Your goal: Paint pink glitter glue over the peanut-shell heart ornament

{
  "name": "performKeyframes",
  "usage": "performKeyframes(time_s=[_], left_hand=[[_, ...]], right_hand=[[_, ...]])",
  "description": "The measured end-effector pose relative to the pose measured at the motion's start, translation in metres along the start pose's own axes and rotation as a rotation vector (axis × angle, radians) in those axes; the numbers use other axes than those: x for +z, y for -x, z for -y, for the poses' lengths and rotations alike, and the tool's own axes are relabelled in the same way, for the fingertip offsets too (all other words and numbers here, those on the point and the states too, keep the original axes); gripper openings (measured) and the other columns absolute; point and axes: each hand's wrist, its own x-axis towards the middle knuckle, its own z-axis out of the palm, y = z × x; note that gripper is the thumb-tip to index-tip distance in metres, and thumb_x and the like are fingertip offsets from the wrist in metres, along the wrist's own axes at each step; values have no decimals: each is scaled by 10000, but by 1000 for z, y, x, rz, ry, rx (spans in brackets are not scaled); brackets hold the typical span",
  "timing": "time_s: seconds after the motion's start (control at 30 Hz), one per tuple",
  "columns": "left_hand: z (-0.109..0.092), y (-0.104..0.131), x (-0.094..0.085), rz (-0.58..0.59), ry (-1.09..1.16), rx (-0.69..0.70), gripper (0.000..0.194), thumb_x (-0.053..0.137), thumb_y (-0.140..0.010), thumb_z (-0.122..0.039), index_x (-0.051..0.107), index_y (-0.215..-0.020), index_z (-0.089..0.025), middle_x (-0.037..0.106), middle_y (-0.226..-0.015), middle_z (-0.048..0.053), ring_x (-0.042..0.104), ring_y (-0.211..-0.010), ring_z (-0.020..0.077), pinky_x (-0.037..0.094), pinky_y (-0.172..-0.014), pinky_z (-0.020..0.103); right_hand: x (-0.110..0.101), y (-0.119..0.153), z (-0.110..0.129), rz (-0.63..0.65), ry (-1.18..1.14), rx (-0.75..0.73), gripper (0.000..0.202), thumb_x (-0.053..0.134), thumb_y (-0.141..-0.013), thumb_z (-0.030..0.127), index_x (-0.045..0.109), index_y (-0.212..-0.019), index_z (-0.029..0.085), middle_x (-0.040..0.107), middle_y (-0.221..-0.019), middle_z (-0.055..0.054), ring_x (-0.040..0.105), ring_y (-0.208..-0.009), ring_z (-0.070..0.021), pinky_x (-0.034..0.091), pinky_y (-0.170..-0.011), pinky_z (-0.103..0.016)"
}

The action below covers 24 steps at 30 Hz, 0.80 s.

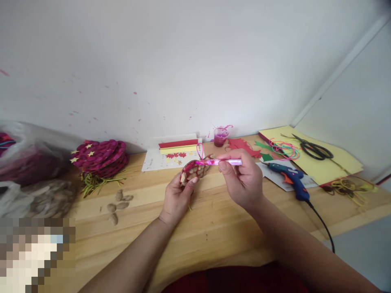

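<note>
My left hand (175,198) is closed around the near edge of a small ring of peanuts (188,167), with the thumb across its front. Part of the ring is coated magenta, part is bare tan shell, and a pink loop (200,151) shows at its top. In my right hand (247,181) a slim paintbrush (210,162) with a shiny pink handle is pinched between thumb and fingers. Its magenta-wet tip meets the ring's upper side, though the exact contact is hard to see. Behind stands a clear cup of magenta paint (218,139).
Stacked magenta peanut rings (104,156) with gold stars stand left, beside plastic bags (36,175). Several loose peanuts (117,205) lie nearby. Right are a corded glue gun (290,176), scissors (316,149), coloured cord (285,149), yellow paper (332,167) and red paper scraps (242,146).
</note>
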Motion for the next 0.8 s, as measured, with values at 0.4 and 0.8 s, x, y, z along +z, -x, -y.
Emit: performKeyframes(time_s=[0.4, 0.8], left_hand=[[-4, 0, 1, 4, 30, -8, 395, 766, -911, -402, 761, -1232, -172, 770, -1298, 122, 700, -1238, 292, 484, -1145, 438], [-8, 1, 2, -47, 112, -26, 346, 810, -873, -404, 798, -1137, -180, 809, -1185, 105, 733, -1162, 276, 511, -1126, 427]], right_hand=[[-3, -2, -5, -30, -1, 58, 65, 635, -994, 245, 669, -1044, 220, 725, -908, -19, 668, -792, -153, 537, -747, -317], [-4, -1, -5, -34, 87, -35, 70, 651, -971, 196, 666, -1032, 227, 739, -919, -21, 684, -792, -155, 557, -728, -300]])
